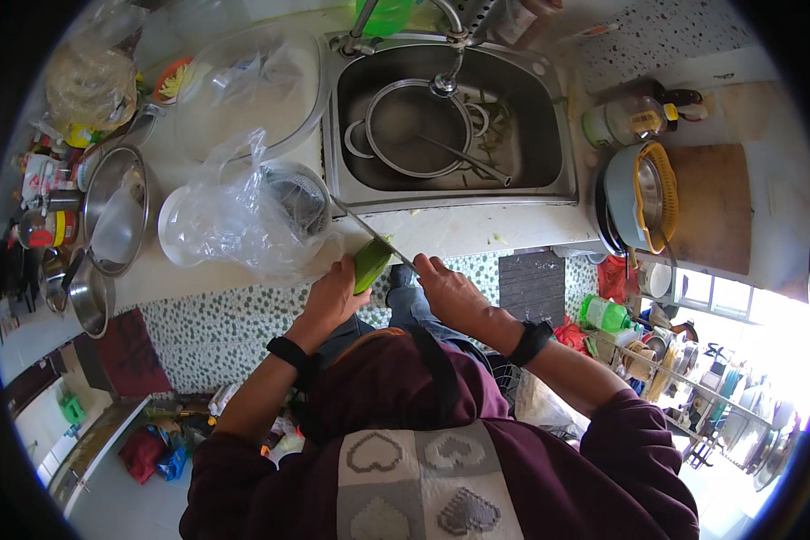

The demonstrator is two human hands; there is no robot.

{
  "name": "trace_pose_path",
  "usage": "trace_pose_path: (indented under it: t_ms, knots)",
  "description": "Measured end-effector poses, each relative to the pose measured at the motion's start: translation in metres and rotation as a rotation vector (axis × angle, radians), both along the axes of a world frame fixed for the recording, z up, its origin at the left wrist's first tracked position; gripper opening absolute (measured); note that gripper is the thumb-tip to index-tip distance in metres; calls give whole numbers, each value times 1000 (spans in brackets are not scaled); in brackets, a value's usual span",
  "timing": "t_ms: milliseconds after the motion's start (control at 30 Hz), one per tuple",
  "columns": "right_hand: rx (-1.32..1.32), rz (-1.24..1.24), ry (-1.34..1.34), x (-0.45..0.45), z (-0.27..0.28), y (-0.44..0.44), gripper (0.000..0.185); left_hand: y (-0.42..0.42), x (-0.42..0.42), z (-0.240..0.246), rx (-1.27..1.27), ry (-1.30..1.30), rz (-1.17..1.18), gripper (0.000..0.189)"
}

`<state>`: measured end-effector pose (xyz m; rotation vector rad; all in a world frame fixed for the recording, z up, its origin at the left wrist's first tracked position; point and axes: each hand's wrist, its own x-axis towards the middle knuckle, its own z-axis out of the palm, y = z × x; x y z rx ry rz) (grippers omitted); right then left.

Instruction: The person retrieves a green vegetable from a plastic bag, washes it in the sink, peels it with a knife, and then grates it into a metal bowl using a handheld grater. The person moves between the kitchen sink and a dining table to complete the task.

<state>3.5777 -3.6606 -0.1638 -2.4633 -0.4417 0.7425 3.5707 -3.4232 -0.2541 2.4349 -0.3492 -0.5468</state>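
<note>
My left hand (331, 293) grips a green, elongated vegetable (372, 265), held over the floor just in front of the counter edge. My right hand (453, 297) is closed around the handle of a long knife (363, 224). Its blade slants up and left across the vegetable's upper end and seems to touch it; the tip reaches towards the sink's near left corner. Beyond both hands lies the steel sink (547, 158). In it stands a two-handled metal pot (372, 145) with cloudy liquid and a long-handled utensil (469, 160) leaning inside. Green peelings (493, 128) lie beside the pot.
Left of my hands, a clear plastic bag (236, 216) lies against a mesh strainer (304, 196). Behind it is a large clear tub (320, 94). Steel bowls (148, 202) stand farther left. On the right are a grey-blue basin (621, 196), a cutting board (712, 202) and a bottle (621, 125).
</note>
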Motion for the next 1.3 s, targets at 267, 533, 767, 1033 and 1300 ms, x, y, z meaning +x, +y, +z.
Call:
trace_pose_path:
  t_ms: [267, 533, 767, 1033, 1300]
  knots:
    - [14, -101, -57, -8, -20, 6, 32, -1, 3, 8, -1, 112, 36, 54]
    - [-24, -145, -9, -25, -13, -8, 30, -7, 3, 7, -70, 148, -35, 53]
    - [-12, -135, -137, -15, -35, 4, 29, -9, 7, 20, -92, 151, -21, 54]
    - [85, 131, -356, 7, 51, 14, 38, 24, -7, 88, -216, 7, 235, 59]
    - [88, 375, -518, 26, 82, 59, 53, 100, -4, 98, -547, 215, 446, 67]
